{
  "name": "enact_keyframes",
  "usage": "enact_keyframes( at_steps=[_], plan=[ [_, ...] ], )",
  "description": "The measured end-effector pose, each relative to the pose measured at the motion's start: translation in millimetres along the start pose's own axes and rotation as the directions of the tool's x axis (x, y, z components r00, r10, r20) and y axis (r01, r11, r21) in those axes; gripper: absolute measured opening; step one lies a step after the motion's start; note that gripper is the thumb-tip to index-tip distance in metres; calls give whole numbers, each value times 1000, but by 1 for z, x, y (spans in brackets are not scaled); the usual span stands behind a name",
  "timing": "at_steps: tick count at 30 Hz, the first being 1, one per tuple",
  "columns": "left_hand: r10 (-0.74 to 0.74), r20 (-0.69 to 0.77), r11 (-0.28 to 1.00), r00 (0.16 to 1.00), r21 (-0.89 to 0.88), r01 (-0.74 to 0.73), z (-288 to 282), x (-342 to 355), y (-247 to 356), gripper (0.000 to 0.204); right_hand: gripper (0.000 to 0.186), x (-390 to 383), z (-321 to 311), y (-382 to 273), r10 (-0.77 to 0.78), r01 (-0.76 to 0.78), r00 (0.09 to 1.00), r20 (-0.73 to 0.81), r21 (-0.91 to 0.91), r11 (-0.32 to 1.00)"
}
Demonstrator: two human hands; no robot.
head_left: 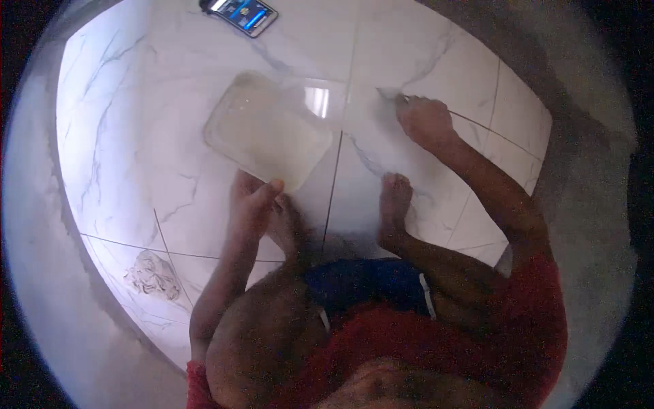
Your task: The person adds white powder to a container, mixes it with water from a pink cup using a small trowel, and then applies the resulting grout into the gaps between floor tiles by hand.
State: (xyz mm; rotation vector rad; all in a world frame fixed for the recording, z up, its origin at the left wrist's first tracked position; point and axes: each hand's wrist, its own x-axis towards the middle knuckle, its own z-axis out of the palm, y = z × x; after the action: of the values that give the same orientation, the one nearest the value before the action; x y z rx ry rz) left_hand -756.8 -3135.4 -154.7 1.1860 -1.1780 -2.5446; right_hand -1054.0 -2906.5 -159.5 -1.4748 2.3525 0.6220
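My left hand (253,203) grips the near edge of a pale, translucent rectangular plastic container (269,133), with the thumb lying on its rim. The container is above the tiled floor; I cannot tell whether it touches the tiles. Off to the right, my right hand (426,123) is closed round a small scraper (388,93). A thin, pointed greyish blade shows beyond the fingers, close to the floor, while the handle is mostly hidden in the hand.
White marble-patterned tiles (177,123) with dark joints cover the floor. A lit phone (244,15) lies at the far left. A crumpled whitish cloth (152,275) lies near left. My bare right foot (395,198) stands between the hands. Rough grey surfaces (589,184) border the tiles.
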Motion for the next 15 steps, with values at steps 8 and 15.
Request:
enact_keyframes(
  at_steps=[8, 15],
  plan=[
    [-49, 74, 996, 996, -73, 54, -3, 6, 6, 74, 41, -26, 20, -4, -86, 89, 996, 39, -103, 991],
    [-69, 90, 997, 994, 28, 66, 7, 12, 14, 73, 38, -20, -8, -3, 7, -10, 999, -35, -87, 996]
  ],
)
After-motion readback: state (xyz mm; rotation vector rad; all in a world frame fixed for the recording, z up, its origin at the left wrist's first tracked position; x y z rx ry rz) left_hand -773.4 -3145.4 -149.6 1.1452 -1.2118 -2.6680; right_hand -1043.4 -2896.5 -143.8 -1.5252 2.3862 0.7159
